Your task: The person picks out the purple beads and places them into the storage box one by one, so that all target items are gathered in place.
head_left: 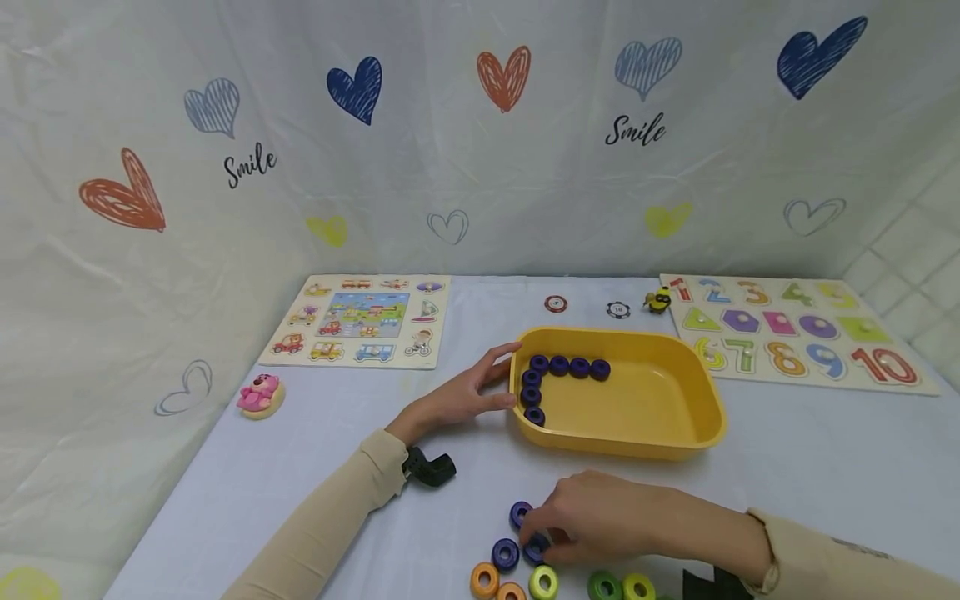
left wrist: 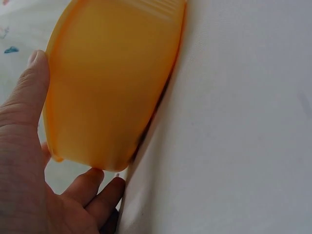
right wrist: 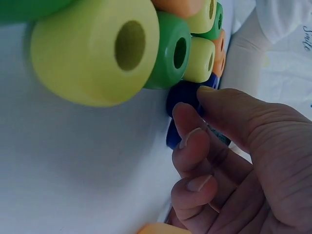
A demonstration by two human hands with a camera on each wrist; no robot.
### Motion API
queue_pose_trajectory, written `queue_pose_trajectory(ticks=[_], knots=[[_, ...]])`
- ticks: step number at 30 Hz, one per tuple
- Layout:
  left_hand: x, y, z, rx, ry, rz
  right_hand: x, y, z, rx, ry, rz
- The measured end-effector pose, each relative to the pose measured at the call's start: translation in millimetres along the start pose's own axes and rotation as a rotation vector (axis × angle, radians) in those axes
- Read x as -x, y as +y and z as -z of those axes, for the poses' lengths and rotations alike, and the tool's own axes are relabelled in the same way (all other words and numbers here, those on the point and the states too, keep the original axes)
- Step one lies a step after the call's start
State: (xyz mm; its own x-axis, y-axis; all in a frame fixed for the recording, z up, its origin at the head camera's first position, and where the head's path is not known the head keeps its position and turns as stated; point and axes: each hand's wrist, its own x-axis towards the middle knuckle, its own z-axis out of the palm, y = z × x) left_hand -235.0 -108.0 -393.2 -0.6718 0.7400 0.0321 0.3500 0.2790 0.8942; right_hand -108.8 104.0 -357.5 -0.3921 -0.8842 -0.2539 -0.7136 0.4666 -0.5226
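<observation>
A yellow tray [head_left: 645,404] holds several dark purple-blue ring beads [head_left: 579,367], laid in an L along its far side and left end. My left hand [head_left: 459,397] grips the tray's left end, thumb at the near corner and fingers toward the far one; the left wrist view shows the thumb [left wrist: 34,90] along the rim. Closer to me, my right hand [head_left: 600,512] pinches a dark blue bead [head_left: 534,550] between thumb and index finger, low over the table. Two more blue beads [head_left: 506,554] lie right beside it.
Orange beads [head_left: 484,580], yellow beads [head_left: 543,582] and green beads [head_left: 604,586] lie at the near edge of view. Behind are a picture puzzle board [head_left: 367,315], a number board [head_left: 795,333], two chips [head_left: 556,304] and a bee figure [head_left: 657,300]. A pink bear figure [head_left: 260,395] sits left.
</observation>
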Motion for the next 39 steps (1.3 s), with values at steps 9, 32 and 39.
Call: queue_pose_trajectory(ticks=[9, 32, 39], knots=[[-10.8, -30.6, -2.3, -0.005, 0.023, 0.013, 16.4, 9.7, -0.5, -0.094, 0.009, -0.071], [-9.7, -29.7, -3.8, -0.014, 0.024, 0.021, 39.8, 46.3, -2.7, -0.37, 0.066, -0.059], [-9.9, -29.6, -3.4, -0.022, 0.03, 0.027, 45.7, 39.3, 18.0, -0.434, 0.082, -0.072]])
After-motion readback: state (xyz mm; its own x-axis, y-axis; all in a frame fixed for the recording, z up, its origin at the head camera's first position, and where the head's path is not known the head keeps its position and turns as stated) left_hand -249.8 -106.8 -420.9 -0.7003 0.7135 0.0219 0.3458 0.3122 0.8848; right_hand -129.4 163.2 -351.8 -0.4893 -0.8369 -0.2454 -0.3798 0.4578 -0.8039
